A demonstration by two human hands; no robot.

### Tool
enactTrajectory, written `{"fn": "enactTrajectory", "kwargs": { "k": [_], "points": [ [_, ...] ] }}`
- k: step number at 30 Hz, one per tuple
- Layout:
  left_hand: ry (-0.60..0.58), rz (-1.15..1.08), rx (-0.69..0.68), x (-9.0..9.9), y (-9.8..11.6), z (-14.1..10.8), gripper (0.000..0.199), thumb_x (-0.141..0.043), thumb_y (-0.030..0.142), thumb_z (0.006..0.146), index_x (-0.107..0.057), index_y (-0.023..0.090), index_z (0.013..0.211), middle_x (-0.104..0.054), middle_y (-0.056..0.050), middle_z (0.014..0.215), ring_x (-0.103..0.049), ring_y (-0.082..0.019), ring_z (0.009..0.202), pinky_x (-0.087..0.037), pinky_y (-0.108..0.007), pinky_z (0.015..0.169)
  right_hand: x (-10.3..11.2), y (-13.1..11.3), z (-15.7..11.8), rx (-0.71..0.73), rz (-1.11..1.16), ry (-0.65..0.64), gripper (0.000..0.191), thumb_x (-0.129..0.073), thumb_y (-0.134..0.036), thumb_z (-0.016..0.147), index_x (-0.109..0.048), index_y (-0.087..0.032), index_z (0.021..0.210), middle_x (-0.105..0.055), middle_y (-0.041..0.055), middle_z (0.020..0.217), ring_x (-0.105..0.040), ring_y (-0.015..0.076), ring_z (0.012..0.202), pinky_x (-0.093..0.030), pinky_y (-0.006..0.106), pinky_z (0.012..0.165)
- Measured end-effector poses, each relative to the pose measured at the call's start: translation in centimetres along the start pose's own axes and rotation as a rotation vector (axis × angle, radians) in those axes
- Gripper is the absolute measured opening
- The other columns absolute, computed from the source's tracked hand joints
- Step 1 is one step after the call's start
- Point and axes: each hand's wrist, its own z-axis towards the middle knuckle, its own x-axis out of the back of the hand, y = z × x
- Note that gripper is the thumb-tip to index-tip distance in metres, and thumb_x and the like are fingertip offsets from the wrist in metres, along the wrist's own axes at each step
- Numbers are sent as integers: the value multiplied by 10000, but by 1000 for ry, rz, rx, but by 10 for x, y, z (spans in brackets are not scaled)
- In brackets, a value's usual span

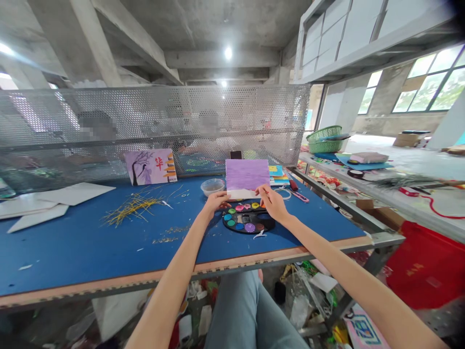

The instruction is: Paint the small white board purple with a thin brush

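Note:
A card (247, 173) stands propped at the middle of the table, its upper part painted streaky purple and a white strip left along the bottom. My left hand (217, 202) holds the card's lower left corner, fingers bent at the edge. At the lower right of the card, my right hand (272, 202) is closed in a pinch; what it pinches is too small to make out. Below both hands lies a black paint palette (232, 229) with round wells of several colours, partly covered by my right hand. A clear plastic bowl (212, 186) sits behind my left hand.
A finished-looking purple picture (150, 167) leans against the perforated metal screen (203, 104). Yellow stalks (132, 208) and white boards (54, 201) lie to the left. A pink-handled cutter (301, 196) rests at right. Beyond is a shelf with green baskets (326, 144).

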Motion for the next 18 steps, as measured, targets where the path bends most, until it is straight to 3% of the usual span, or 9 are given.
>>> {"fn": "enactTrajectory", "kwargs": {
  "k": [14, 18],
  "points": [
    [-6, -11, 9, 0, 0, 0, 251, -605, 308, 932, -616, 131, 1109, -666, -45, 975, -644, -130, 753, -563, -296, 676, 1, -2, 0, -24, -30, 11, 456, -230, -529, 1010, -577, -238, 957, -715, 9, 783, -667, 147, 618, -462, 244, 638],
    [-6, -12, 7, 0, 0, 0, 257, -604, 309, 932, -613, 131, 1118, -664, -48, 982, -644, -130, 756, -564, -295, 673, 1, -2, 0, -18, -20, 4, 451, -217, -519, 1016, -570, -240, 984, -725, 5, 834, -662, 128, 604, -474, 236, 657]
  ]
}}
